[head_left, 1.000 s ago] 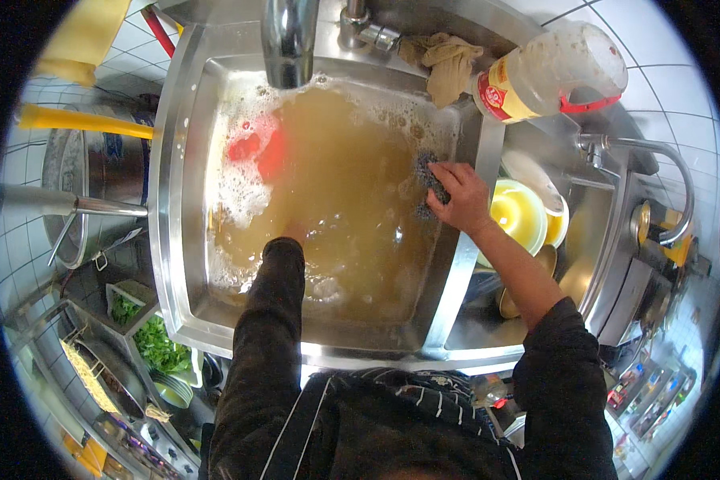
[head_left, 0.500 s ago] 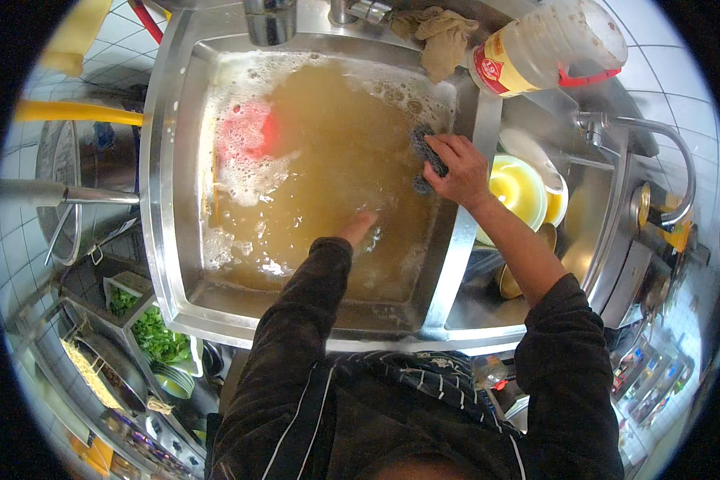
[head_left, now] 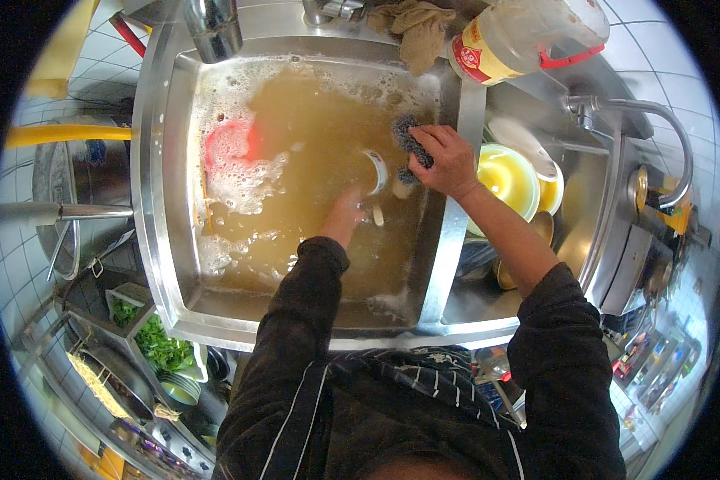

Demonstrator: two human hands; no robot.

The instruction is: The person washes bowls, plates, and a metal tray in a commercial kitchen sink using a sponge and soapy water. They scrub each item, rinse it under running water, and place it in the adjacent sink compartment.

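Note:
My right hand [head_left: 450, 164] grips a dark grey steel-wool scrubber [head_left: 412, 144] just above the water by the sink's right wall. My left hand [head_left: 346, 214] is partly under the murky brown water of the large steel sink [head_left: 154, 200]; its fingers are hidden. Just beyond it, the pale curved rim of a dish [head_left: 378, 172] breaks the surface. A small pale oval piece [head_left: 378, 214] shows beside the left hand; I cannot tell what it belongs to. Something red [head_left: 232, 144] lies under the foam on the left.
The right basin holds stacked yellowish bowls [head_left: 508, 180]. A large plastic jug [head_left: 528, 40] with a red handle and a brown cloth [head_left: 416, 30] sit on the back ledge. A metal tap spout [head_left: 213, 30] overhangs the sink; a curved faucet [head_left: 672, 136] stands right. Leafy greens [head_left: 164, 344] lie lower left.
The pale dish rim has come up out of the water near my left hand, which has shifted slightly left. My right hand keeps the scrubber. The whole view has shifted a little.

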